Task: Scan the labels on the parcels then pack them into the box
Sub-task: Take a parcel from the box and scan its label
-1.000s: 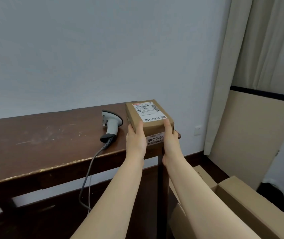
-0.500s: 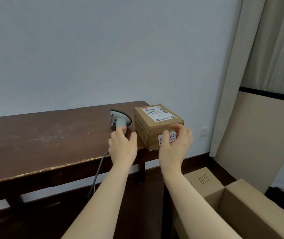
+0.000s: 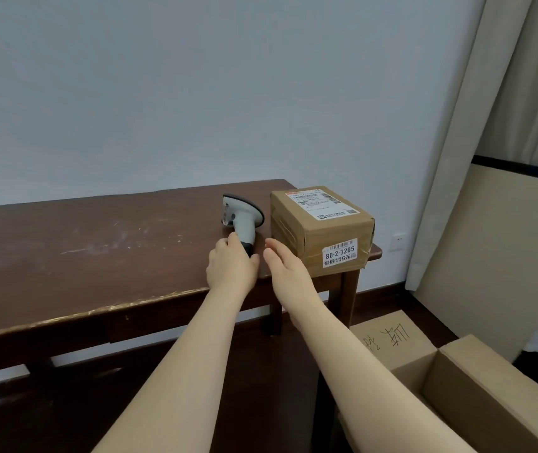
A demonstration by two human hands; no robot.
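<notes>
A brown cardboard parcel (image 3: 318, 228) rests on the right end of the dark wooden table (image 3: 97, 256), with a white shipping label on top and a sticker reading 80-2-3205 on its near face. Just left of it lies a grey handheld scanner (image 3: 243, 220), head pointing away. My left hand (image 3: 231, 266) closes around the scanner's handle. My right hand (image 3: 282, 264) hovers flat and empty between scanner and parcel, fingers apart, touching neither. An open cardboard box (image 3: 477, 384) stands on the floor at the lower right.
The table's right corner sits under the parcel, with a leg (image 3: 347, 299) below it. A pale curtain (image 3: 477, 125) hangs at the right beside a beige panel (image 3: 506, 256). A flap with handwriting (image 3: 388, 338) lies open toward the table. A wall socket (image 3: 399, 241) sits low.
Both hands let go of the parcel, which now rests on the table. My left hand went left onto the scanner handle; my right hand drew back from the parcel's sticker.
</notes>
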